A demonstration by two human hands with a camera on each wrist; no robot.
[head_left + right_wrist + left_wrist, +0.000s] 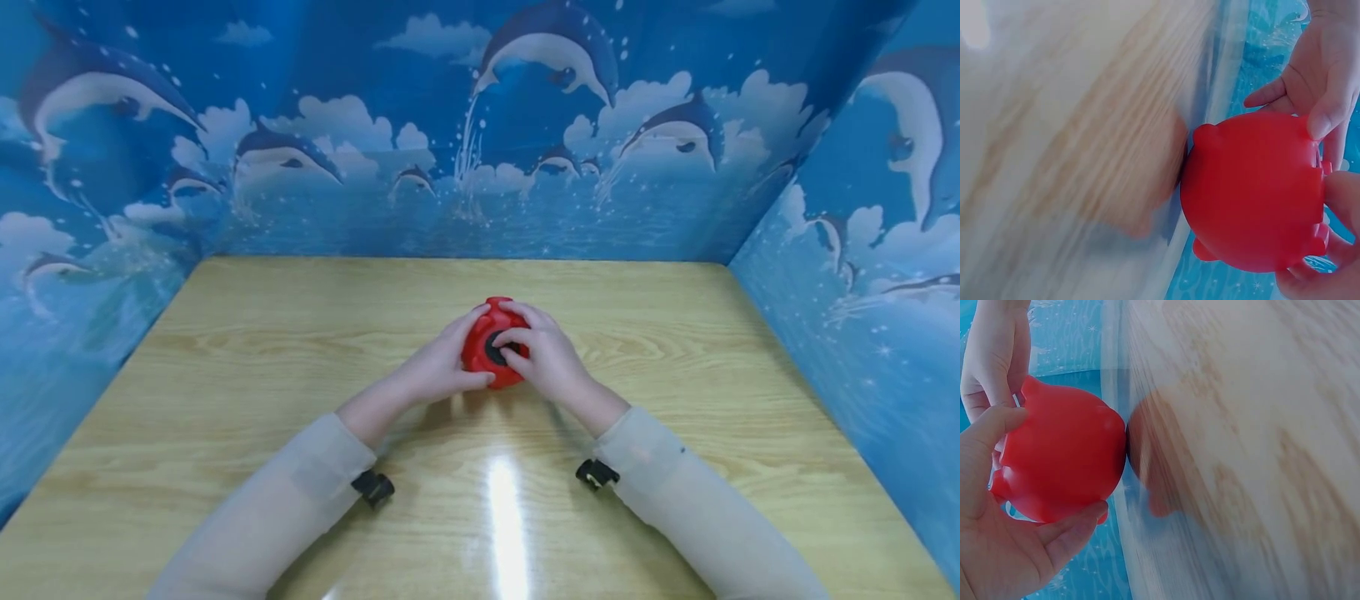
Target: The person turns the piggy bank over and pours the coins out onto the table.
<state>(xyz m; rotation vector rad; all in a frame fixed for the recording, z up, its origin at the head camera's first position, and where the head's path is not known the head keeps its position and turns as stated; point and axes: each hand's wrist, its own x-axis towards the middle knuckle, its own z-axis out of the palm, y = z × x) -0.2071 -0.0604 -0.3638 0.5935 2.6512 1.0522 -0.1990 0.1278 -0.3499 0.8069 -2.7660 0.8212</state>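
Observation:
A glossy red, rounded piggy bank (478, 346) with small knobs rests on the table, a black round plug (494, 348) facing up. My left hand (442, 360) grips its left side, thumb at the near edge and fingers round the far side. From the right, my right hand (553, 357) has thumb and index finger pinching at the plug, while its other fingers rest on the red shell. Both wrist views show the smooth side of the piggy bank (1066, 453) touching the tabletop; the plug is hidden there.
The wood-grain table (262, 333) reflects light near its front. Blue dolphin-printed sheeting (360, 183) stands along the back and both sides. Small black devices (372, 487) sit at both sleeve cuffs.

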